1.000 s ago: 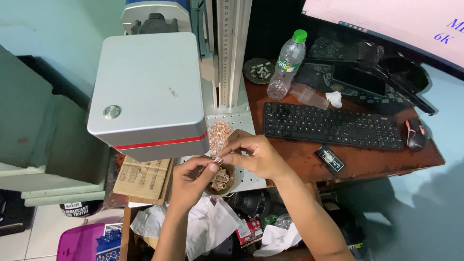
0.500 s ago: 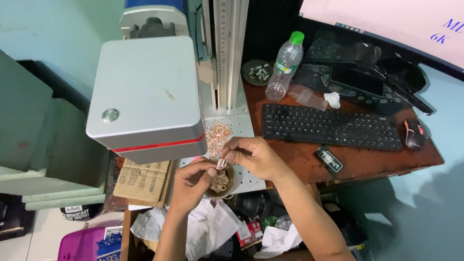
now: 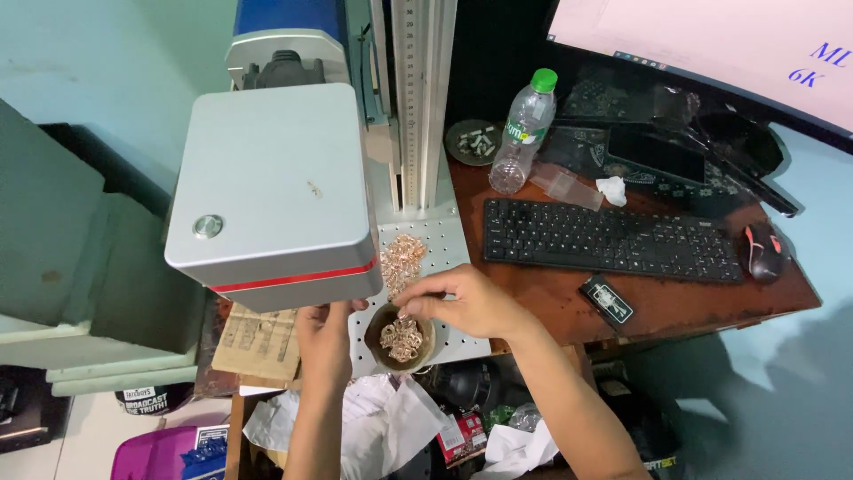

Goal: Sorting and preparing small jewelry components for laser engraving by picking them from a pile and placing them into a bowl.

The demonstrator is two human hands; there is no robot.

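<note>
A small dark round bowl (image 3: pixel 373 354) holding several rose-gold metal pieces sits on the white perforated plate (image 3: pixel 444 244) under the machine. My right hand (image 3: pixel 466 302) reaches over the bowl from the right, its fingertips pinched on a small gold piece just above the heap. My left hand (image 3: pixel 324 342) lies just left of the bowl, its fingertips tucked under the grey machine head (image 3: pixel 271 191), so its grip is hidden. A loose pile of gold pieces (image 3: pixel 402 256) lies on the plate just behind the bowl.
A black keyboard (image 3: pixel 613 240), a mouse (image 3: pixel 762 249) and a clear bottle with a green cap (image 3: pixel 524 133) stand on the brown desk (image 3: pixel 711 302) to the right. A small dish (image 3: pixel 475 142) sits behind, a monitor (image 3: pixel 711 44) above. Crumpled paper (image 3: pixel 382 427) lies below.
My two hands were together above the bowl, working a piece between them. Now the left hand has drawn away to the left and the right hand has dropped to the bowl.
</note>
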